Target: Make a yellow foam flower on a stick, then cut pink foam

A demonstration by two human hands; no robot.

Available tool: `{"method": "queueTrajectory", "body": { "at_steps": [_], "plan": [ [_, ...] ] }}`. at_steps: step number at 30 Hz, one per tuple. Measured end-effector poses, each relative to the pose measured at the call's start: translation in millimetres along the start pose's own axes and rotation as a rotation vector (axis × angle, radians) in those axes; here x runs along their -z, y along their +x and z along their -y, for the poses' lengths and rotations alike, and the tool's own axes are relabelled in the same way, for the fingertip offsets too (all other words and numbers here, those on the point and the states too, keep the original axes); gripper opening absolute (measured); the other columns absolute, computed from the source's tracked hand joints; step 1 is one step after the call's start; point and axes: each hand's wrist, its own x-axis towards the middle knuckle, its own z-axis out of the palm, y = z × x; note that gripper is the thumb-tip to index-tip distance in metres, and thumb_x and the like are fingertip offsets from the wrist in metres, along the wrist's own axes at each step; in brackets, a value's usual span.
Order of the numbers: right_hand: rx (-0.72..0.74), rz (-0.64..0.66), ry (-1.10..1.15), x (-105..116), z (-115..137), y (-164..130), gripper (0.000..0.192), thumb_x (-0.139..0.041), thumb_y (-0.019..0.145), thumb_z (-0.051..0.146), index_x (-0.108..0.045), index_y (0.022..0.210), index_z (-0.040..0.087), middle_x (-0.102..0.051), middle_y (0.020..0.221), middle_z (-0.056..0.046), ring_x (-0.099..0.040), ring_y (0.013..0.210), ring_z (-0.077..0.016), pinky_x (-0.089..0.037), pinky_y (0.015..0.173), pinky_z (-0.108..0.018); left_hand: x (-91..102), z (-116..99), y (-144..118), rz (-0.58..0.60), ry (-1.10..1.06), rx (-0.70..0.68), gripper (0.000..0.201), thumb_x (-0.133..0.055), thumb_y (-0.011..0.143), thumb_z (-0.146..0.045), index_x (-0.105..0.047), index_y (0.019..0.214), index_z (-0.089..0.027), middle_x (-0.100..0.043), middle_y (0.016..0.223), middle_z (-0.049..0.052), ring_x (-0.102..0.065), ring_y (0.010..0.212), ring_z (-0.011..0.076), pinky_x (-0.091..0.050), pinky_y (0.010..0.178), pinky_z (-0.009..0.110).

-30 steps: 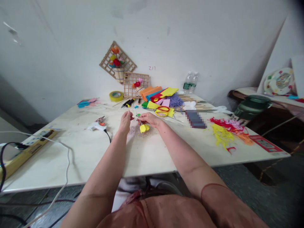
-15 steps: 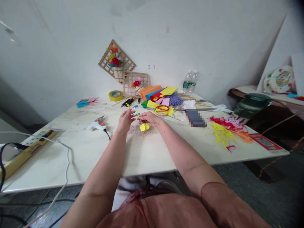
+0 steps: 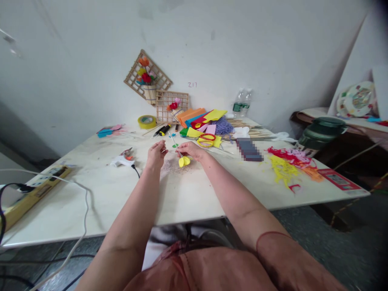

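Presently, right hand (image 3: pixel 190 150) over the middle of the tabletop (image 3: pixel 188 198), grip pinching the thin stem of a yellow flower (image 3: pixel 184 162). Bloom hangs at the lower end, toward the person; stem runs tilted up and away past the fingertips, a small green leaf (image 3: pixel 175 146) on it. Left hand (image 3: pixel 156 155) just beside, apart from the stem, fingers loosely curled; cannot tell whether its grip pinches anything. Fine dark crumbs (image 3: pixel 178 166) scattered on the surface below the flower. White glue gun (image 3: pixel 123 161) lies left of the left hand, cord attached. Beyond the right hand: red-and-yellow-handled scissors (image 3: pixel 206 140) among coloured sheets (image 3: pixel 191 117). Yellow tape roll (image 3: pixel 147 121) farther back, near two bamboo lattices (image 3: pixel 163 83) bearing flowers.
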Motion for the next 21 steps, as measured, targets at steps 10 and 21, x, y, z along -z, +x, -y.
{"method": "queueTrajectory", "body": {
  "at_steps": [10,21],
  "plan": [
    [-0.011,-0.161,-0.031,0.2,-1.0,0.9,0.012,-0.066,0.066,0.016,-0.058,0.062,0.009,-0.057,0.049,0.001,-0.045,0.041,-0.0046,-0.032,0.043,-0.017,2.8,-2.1,2.7,-0.091,-0.106,0.021,0.022,-0.068,0.061,-0.024,-0.061,0.078,-0.013,-0.039,0.049,-0.008,-0.036,0.043,0.0032,-0.033,0.045,0.016],
    [0.073,-0.194,-0.176,3.9,-6.0,7.1,0.015,-0.066,0.063,0.023,-0.061,0.060,0.010,-0.057,0.050,0.000,-0.044,0.044,-0.0047,-0.033,0.046,-0.018,-9.7,0.7,-13.8,-0.001,0.274,0.054,0.040,-0.075,0.050,-0.039,-0.067,0.079,-0.012,-0.045,0.057,-0.004,-0.041,0.052,0.0054,-0.035,0.049,0.018]
  ]
}}
